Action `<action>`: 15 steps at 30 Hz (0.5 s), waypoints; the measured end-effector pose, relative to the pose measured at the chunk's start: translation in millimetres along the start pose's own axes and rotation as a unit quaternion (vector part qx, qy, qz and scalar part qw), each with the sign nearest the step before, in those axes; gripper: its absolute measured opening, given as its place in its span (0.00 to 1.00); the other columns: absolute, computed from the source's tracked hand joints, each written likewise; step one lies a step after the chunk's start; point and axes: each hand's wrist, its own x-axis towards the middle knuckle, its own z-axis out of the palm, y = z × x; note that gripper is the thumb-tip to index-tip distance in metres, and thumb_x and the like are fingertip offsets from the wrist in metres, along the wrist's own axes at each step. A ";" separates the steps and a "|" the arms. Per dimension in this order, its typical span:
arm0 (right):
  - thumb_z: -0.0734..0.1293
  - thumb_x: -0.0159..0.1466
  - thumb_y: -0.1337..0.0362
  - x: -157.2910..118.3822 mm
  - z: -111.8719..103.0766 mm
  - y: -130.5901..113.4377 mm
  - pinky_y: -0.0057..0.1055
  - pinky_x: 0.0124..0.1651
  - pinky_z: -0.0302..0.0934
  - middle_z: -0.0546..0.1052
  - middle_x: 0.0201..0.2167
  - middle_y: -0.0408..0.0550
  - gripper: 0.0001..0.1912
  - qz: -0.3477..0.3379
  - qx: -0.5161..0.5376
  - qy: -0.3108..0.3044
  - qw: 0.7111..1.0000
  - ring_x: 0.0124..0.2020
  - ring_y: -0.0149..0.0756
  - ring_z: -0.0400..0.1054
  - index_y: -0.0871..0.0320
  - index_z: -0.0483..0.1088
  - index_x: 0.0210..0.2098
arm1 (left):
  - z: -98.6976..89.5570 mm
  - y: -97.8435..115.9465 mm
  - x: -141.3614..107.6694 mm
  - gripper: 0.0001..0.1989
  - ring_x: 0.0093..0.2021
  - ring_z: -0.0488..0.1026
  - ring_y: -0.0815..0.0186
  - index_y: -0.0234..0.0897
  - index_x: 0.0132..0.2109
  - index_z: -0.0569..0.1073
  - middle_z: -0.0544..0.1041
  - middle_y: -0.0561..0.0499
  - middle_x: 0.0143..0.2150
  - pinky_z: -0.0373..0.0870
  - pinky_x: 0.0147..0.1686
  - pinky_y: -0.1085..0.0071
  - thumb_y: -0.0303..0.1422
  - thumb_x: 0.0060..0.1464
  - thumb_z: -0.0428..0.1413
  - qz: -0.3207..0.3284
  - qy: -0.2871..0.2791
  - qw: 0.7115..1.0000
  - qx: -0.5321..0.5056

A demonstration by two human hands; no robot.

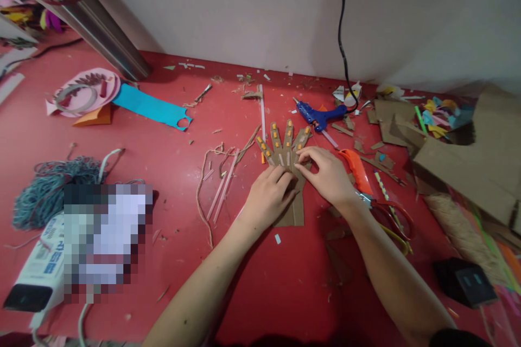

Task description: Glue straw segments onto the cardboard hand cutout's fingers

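Note:
A cardboard hand cut-out (299,211) lies flat on the red table, its fingers pointing away from me. Short orange straw pieces (289,133) sit along its fingers, and pale clear straw pieces (288,158) are on the palm. My left hand (268,195) rests on the palm with fingers curled, holding the cut-out down. At the base of the cut-out's rightmost finger, my right hand (325,173) has thumb and forefinger pinched close together; whatever lies between them is too small to make out. Beyond it is a blue hot glue gun (319,115).
Right of my hands lie an orange-handled tool (355,171), scissors (393,217) and a cardboard box (468,168). To the left are clear straws (223,190), twine (199,190), grey yarn (52,190) and a blue strip (150,105). A black cord (342,27) hangs behind.

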 end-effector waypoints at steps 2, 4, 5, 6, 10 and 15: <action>0.67 0.64 0.67 0.0 0.0 -0.6 0.46 0.53 0.64 0.80 0.45 0.51 0.03 0.004 0.002 -0.002 1.000 0.46 0.46 0.74 0.53 0.68 0.34 | -0.5 0.3 0.1 0.06 0.46 0.73 0.59 0.36 0.46 0.71 0.76 0.46 0.47 0.74 0.48 0.61 0.32 0.64 0.59 0.001 0.000 1.000 -0.002; 0.67 0.64 0.67 -0.1 0.2 -1.0 0.46 0.53 0.64 0.80 0.45 0.51 0.04 0.006 0.004 -0.003 1.000 0.47 0.46 0.74 0.53 0.68 0.34 | -0.6 0.4 0.1 0.07 0.46 0.73 0.58 0.36 0.46 0.71 0.76 0.46 0.47 0.74 0.48 0.62 0.31 0.63 0.60 0.001 0.001 1.000 0.000; 0.67 0.64 0.67 -0.2 0.4 -1.0 0.47 0.53 0.64 0.80 0.45 0.51 0.04 0.006 0.004 -0.003 1.000 0.47 0.47 0.74 0.53 0.68 0.34 | -0.5 0.4 0.1 0.07 0.46 0.73 0.58 0.36 0.46 0.71 0.76 0.46 0.47 0.74 0.48 0.62 0.31 0.63 0.60 0.002 0.001 1.000 0.001; 0.67 0.64 0.67 -0.3 0.6 -1.0 0.47 0.53 0.64 0.80 0.45 0.51 0.04 0.005 0.004 -0.002 1.000 0.48 0.47 0.73 0.53 0.68 0.34 | -0.4 0.3 0.1 0.07 0.46 0.73 0.58 0.36 0.46 0.71 0.76 0.46 0.47 0.74 0.48 0.62 0.31 0.62 0.60 0.001 0.002 1.000 0.003; 0.66 0.64 0.66 -0.5 1.8 -1.1 0.47 0.53 0.64 0.79 0.45 0.51 0.03 0.003 0.001 0.004 1.000 0.48 0.47 0.73 0.53 0.68 0.34 | 0.6 -0.3 0.0 0.06 0.46 0.73 0.59 0.37 0.46 0.71 0.76 0.47 0.47 0.74 0.47 0.61 0.31 0.63 0.60 0.000 0.003 1.000 0.004; 0.66 0.64 0.66 -0.4 2.9 -0.3 0.45 0.51 0.65 0.79 0.43 0.51 0.02 0.006 0.005 0.015 1.000 0.45 0.45 0.73 0.53 0.68 0.35 | 1.0 -0.5 0.1 0.07 0.46 0.73 0.58 0.36 0.46 0.71 0.77 0.46 0.47 0.74 0.48 0.61 0.31 0.62 0.61 0.002 0.003 1.000 0.001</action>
